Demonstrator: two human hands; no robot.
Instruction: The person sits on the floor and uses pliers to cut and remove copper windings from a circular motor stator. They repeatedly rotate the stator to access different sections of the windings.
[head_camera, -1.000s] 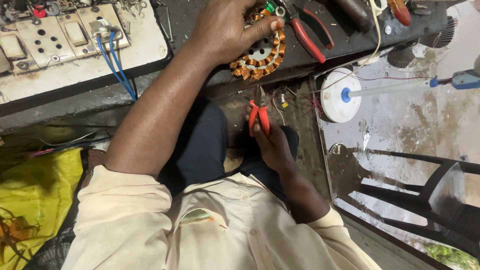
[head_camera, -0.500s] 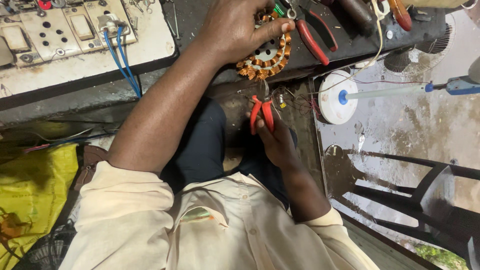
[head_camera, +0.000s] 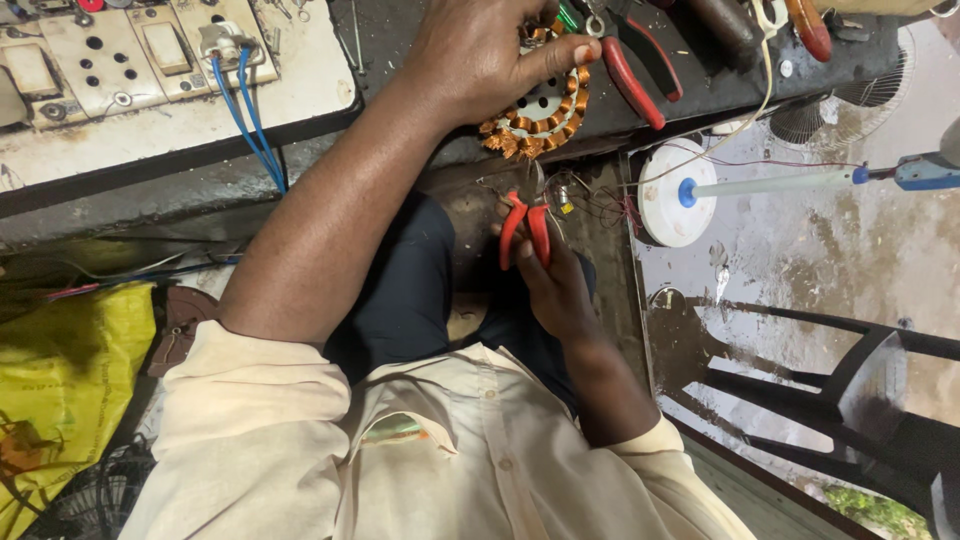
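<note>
Dark, grimy tabletop (head_camera: 400, 40) across the top, copper-wound stator (head_camera: 540, 115) at 12 o'clock on its front edge, red-handled pliers (head_camera: 635, 70) at 1 o'clock, white switchboard (head_camera: 170, 75) with blue wires (head_camera: 255, 110) at 10 o'clock

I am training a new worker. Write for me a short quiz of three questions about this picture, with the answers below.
1. True or false: the left hand rests on a ring of copper windings on the bench edge.
2. What does the right hand hold?
A. a screwdriver
B. red-handled pliers
C. a white disc
3. Fill in: two ____ wires run down from the switchboard.

Key
1. True.
2. B. The pliers point up toward the windings.
3. Blue.
</note>
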